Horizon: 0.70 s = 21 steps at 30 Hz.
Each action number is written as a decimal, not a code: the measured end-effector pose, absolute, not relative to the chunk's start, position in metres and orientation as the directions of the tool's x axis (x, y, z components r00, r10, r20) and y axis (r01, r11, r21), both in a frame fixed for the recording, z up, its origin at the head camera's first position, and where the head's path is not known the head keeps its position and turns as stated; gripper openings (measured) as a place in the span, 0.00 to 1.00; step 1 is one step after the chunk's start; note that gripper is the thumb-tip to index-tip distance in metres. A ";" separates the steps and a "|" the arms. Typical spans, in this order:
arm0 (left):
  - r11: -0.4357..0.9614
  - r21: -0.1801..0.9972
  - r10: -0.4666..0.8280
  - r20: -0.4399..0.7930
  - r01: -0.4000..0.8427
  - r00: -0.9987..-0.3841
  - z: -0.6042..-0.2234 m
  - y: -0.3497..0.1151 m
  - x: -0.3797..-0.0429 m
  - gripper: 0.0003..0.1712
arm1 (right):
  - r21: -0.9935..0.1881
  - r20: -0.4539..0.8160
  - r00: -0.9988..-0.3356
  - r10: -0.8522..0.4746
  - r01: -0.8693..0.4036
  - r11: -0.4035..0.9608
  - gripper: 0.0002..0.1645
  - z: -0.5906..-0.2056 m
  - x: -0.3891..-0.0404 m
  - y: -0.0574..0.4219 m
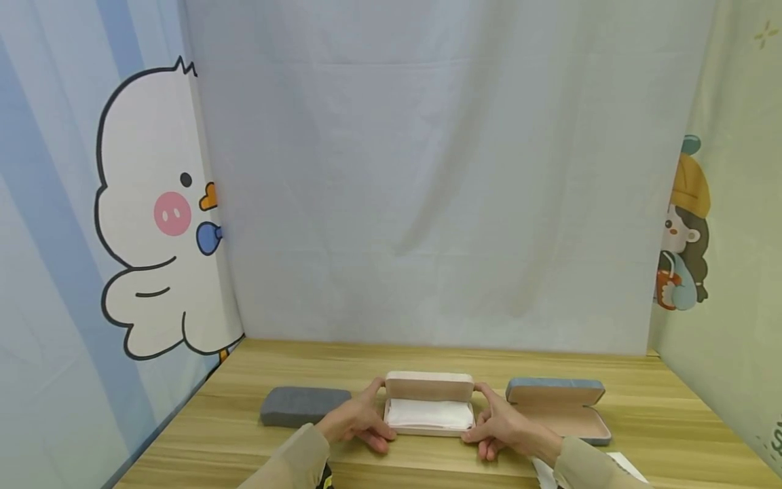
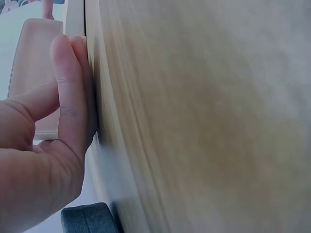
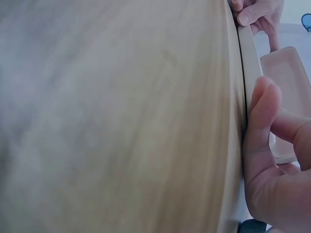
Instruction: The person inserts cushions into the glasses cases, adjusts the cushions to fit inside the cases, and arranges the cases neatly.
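A cream glasses case (image 1: 430,386) stands with its lid raised on the table, a folded white cloth (image 1: 430,413) lying in its base. My left hand (image 1: 362,418) grips its left end, thumb at the front corner and index finger up by the lid. The right hand (image 1: 504,424) holds the opposite end in the same way. Both wrist views show the lid's pinkish inside behind the fingers. Just left of my left hand lies a closed grey glasses case (image 1: 303,405). Beyond my right hand is a blue glasses case (image 1: 556,392) with its lid up, partly hidden by that hand.
White sheet-like material (image 1: 624,464) lies under my right forearm, mostly covered by the sleeve. The wooden table (image 1: 427,356) ends at a pale curtain (image 1: 427,204) behind. Printed curtains flank both sides. A small black and yellow thing (image 1: 326,477) shows beside my left sleeve.
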<state>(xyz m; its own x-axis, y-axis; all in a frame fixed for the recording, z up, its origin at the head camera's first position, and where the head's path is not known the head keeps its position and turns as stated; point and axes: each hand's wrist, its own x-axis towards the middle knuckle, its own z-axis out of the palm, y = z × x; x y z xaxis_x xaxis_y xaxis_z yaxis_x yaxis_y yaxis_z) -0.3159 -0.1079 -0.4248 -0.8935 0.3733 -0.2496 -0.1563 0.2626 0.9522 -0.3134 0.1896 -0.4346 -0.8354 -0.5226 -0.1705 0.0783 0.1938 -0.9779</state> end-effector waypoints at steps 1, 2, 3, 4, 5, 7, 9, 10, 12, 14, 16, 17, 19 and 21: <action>0.262 0.952 0.374 -0.250 -0.156 -0.893 -0.425 -0.108 -0.316 0.56 | -0.978 -0.170 -0.834 -0.524 0.079 0.192 0.58 -0.435 -0.313 0.190; 0.264 0.952 0.374 -0.251 -0.157 -0.893 -0.425 -0.108 -0.316 0.56 | -0.978 -0.170 -0.833 -0.526 0.079 0.191 0.58 -0.435 -0.313 0.190; 0.265 0.951 0.375 -0.251 -0.156 -0.892 -0.425 -0.108 -0.316 0.55 | -0.979 -0.171 -0.832 -0.528 0.081 0.189 0.57 -0.436 -0.314 0.190; 0.267 0.951 0.376 -0.252 -0.156 -0.892 -0.425 -0.108 -0.316 0.55 | -0.979 -0.170 -0.831 -0.529 0.081 0.188 0.57 -0.436 -0.314 0.190; 0.270 0.950 0.377 -0.253 -0.156 -0.891 -0.425 -0.108 -0.316 0.54 | -0.979 -0.169 -0.830 -0.531 0.081 0.186 0.57 -0.436 -0.314 0.190; 0.273 0.949 0.380 -0.254 -0.154 -0.890 -0.424 -0.108 -0.316 0.53 | -0.980 -0.166 -0.830 -0.532 0.077 0.184 0.56 -0.436 -0.314 0.190; 0.272 0.950 0.383 -0.250 -0.150 -0.889 -0.424 -0.109 -0.316 0.52 | -0.980 -0.163 -0.830 -0.533 0.075 0.183 0.56 -0.436 -0.314 0.190; 0.271 0.951 0.384 -0.250 -0.150 -0.889 -0.424 -0.108 -0.316 0.52 | -0.980 -0.162 -0.830 -0.534 0.073 0.183 0.56 -0.436 -0.314 0.190; 0.261 0.954 0.390 -0.242 -0.145 -0.888 -0.425 -0.108 -0.317 0.50 | -0.981 -0.161 -0.828 -0.537 0.074 0.180 0.56 -0.435 -0.314 0.190; 0.245 0.959 0.397 -0.233 -0.142 -0.888 -0.427 -0.108 -0.318 0.49 | -0.982 -0.161 -0.826 -0.541 0.077 0.175 0.56 -0.435 -0.314 0.190; 0.232 0.962 0.401 -0.230 -0.144 -0.887 -0.428 -0.108 -0.319 0.47 | -0.983 -0.159 -0.822 -0.546 0.079 0.168 0.55 -0.436 -0.314 0.190; 0.228 0.963 0.403 -0.229 -0.145 -0.886 -0.429 -0.109 -0.319 0.47 | -0.983 -0.158 -0.822 -0.548 0.079 0.165 0.54 -0.436 -0.314 0.190; 0.225 0.963 0.404 -0.233 -0.151 -0.885 -0.429 -0.109 -0.321 0.47 | -0.984 -0.156 -0.819 -0.552 0.080 0.160 0.53 -0.437 -0.315 0.190; 0.229 0.961 0.404 -0.239 -0.155 -0.883 -0.430 -0.110 -0.322 0.47 | -0.984 -0.155 -0.818 -0.553 0.080 0.157 0.52 -0.437 -0.315 0.191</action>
